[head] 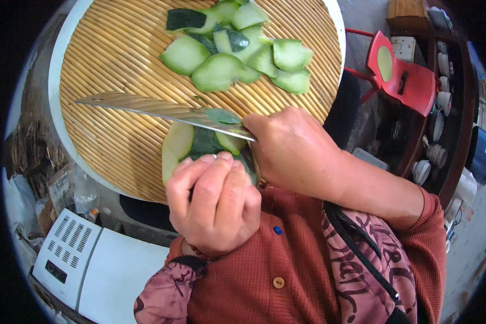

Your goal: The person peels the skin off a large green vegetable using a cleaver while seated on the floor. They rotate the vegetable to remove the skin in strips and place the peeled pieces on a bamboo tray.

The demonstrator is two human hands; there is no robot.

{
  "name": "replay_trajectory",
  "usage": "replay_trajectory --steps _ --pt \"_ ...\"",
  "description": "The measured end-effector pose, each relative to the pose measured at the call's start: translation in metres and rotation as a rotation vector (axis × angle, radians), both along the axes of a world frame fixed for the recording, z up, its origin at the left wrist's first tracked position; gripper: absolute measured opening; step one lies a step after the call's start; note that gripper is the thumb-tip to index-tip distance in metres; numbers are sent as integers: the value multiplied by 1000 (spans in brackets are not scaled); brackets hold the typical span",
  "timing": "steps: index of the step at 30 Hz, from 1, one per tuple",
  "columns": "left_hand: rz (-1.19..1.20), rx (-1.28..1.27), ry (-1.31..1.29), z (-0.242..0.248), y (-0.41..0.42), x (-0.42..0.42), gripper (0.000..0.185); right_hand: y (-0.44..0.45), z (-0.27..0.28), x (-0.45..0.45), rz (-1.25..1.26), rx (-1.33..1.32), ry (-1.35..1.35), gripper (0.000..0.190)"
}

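Note:
In my right hand is a kitchen knife, its broad blade pointing left over a round slatted bamboo surface. A slip of dark green peel lies on the blade near my fist. Just below the blade, my left hand has its curled fingers on a large piece of green-skinned gourd or melon, partly peeled to pale flesh. My hand and the knife hide part of that piece. Cut peel pieces, pale green inside and dark outside, lie in a loose pile on the slats beyond the knife.
A pale rim rings the bamboo surface. To the right stands a red plastic chair, beside dark shelves holding stacked bowls. At lower left is a white appliance with vent slots, near a clear plastic bag.

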State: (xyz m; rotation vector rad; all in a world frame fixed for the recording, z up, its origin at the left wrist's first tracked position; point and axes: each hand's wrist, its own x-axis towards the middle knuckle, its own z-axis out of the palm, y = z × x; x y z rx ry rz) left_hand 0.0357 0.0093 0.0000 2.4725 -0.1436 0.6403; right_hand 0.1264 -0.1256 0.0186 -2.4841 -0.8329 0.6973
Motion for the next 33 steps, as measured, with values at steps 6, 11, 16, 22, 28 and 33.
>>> replay_trajectory --steps 6,11,16,22,28,33 --pt "84 13 -75 -5 -5 3 12 11 -1 13 75 -23 -29 10" --pt "59 37 -59 -1 -4 4 11 13 -7 28 152 -85 2 11" --pt "66 52 -66 -3 -6 5 12 17 -24 41 188 -114 23 13" --pt "82 36 -49 -2 -4 4 13 8 -46 58 61 56 67 26" --pt "81 24 -46 -1 0 -1 17 -11 -36 69 -132 197 144 29" --pt "20 51 17 4 7 -3 18 -36 -4 53 -193 408 -12 26"
